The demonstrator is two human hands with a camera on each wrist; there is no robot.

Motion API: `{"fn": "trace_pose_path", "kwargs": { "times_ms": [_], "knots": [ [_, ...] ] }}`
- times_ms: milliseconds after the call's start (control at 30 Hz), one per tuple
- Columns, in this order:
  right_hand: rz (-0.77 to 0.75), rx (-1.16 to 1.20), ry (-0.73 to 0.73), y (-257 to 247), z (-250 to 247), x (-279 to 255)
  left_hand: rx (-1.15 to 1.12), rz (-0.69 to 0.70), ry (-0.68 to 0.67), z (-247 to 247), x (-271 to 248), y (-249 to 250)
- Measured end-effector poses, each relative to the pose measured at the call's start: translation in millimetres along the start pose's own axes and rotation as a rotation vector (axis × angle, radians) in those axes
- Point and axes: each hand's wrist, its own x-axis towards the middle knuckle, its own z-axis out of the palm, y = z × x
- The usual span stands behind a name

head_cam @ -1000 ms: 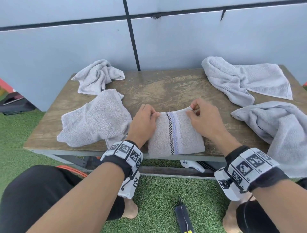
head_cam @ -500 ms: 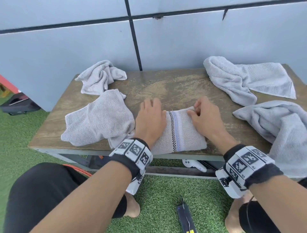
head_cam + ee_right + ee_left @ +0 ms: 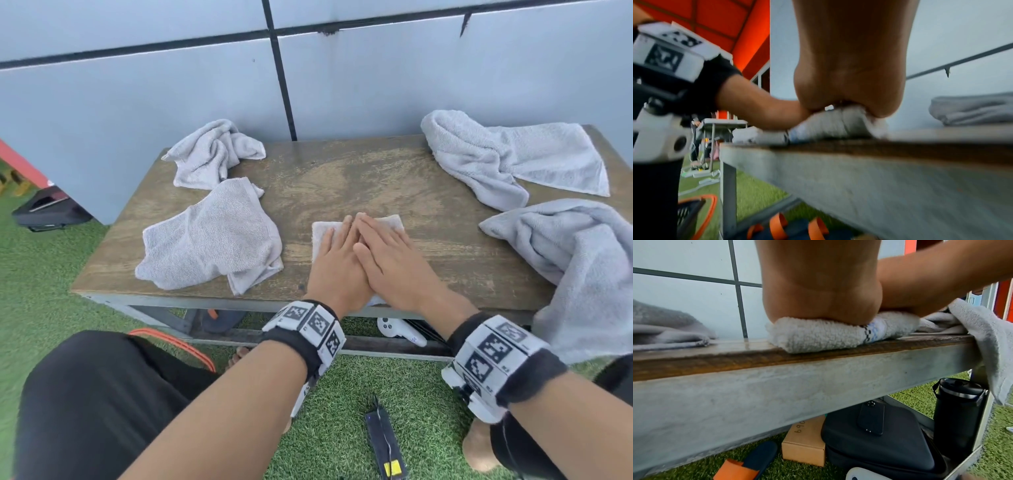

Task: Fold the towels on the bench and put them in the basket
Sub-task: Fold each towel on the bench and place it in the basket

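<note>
A: Where is the folded towel [image 3: 322,230] located?
B: At the front edge of the bench [image 3: 359,185], pressed flat beneath the left hand [image 3: 337,263] and right hand [image 3: 388,260].
A: The fingers [image 3: 371,228]?
B: Straight, held together, overlapping; nothing is pinched.

Wooden surface [image 3: 359,178] on grey frame | folded towel [image 3: 320,233] at front edge, centre | two crumpled towels [image 3: 212,236] left of it | two loose towels [image 3: 507,161] right of it, one overhanging the front edge
</note>
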Motion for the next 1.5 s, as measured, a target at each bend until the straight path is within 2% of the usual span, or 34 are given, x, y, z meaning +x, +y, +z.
{"fn": "trace_pose_path", "kwargs": {
  "times_ms": [67, 333, 533, 633, 700, 800, 900, 1000, 1100, 1167, 1333, 1400, 1500],
  "knots": [
    [0.046, -0.028, -0.056, 10.1, 5.0, -2.8, -0.030, -0.016, 0.023, 0.3, 0.7, -0.5],
    [0.114, -0.111, -0.123, 25.3, -0.6, -5.1, -0.119, -0.023, 0.085, 3.2, -3.6, -14.5],
    [0.135, -0.160, -0.159, 19.6, -3.8, -4.6, -0.129, -0.165, -0.013, -7.3, -20.2, -39.7],
    [0.152, -0.245, -0.102, 16.1, -5.5, -4.6, -0.013, -0.215, -0.006, -12.7, -21.8, -43.2],
    [0.175, -0.357, -0.041, 13.1, -7.6, -3.4, 0.031, -0.216, 0.080, -17.4, -26.1, -37.8],
    [0.300, -0.504, 0.025, 9.2, -16.5, -2.7, -0.065, -0.183, 0.235, -20.0, -39.0, -21.6],
    [0.343, -0.580, 0.101, 8.6, -25.7, -6.0, -0.166, -0.246, 0.246, -13.9, -48.2, -9.9],
    [0.202, -0.520, 0.201, 9.1, -25.2, -10.7, -0.221, -0.378, 0.179, -5.4, -48.8, -13.2],
    [0.082, -0.353, 0.077, 5.5, -17.4, -14.4, -0.167, -0.453, 0.235, -7.2, -46.0, -20.5],
    [0.109, -0.334, 0.021, 3.0, -13.7, -16.8, -0.138, -0.468, 0.257, -11.8, -43.7, -22.9],
    [0.193, -0.294, 0.014, -2.7, -17.3, -18.4, -0.179, -0.555, 0.229, -23.0, -37.0, -18.6],
    [0.223, -0.254, 0.019, -3.6, -18.1, -18.2, -0.312, -0.615, 0.219, -19.8, -33.1, -18.3],
    [0.246, -0.210, 0.001, -5.7, -19.0, -17.2, -0.641, -0.600, 0.192, -19.2, -29.3, -17.9]
  ]
}}
